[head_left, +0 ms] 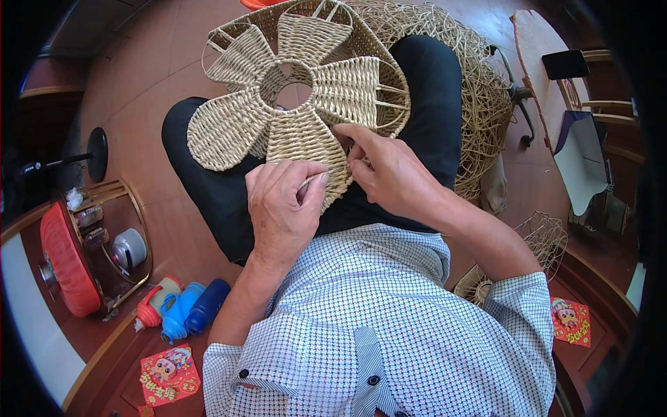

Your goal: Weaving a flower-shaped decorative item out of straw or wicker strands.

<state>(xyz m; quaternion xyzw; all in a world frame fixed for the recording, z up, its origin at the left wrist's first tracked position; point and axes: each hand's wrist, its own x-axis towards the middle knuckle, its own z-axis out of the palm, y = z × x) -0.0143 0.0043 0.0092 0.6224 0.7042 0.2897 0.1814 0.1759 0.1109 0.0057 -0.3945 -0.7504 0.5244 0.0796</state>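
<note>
Nearest, the left hand (283,201) pinches a thin cane strand (310,182) against the near petal of the flower-shaped wicker piece (299,90), apparently to keep the weave taut. Just right of it, the right hand (385,174) closes its fingertips on the same petal's edge, seemingly steadying it. The wicker piece rests across the person's lap, braced on the dark trousers (424,90), while farther right a loose heap of cane (479,90) lies on the floor within reach.

Both hands (285,201) (385,170) close together, fingers curled, pinching.
</note>
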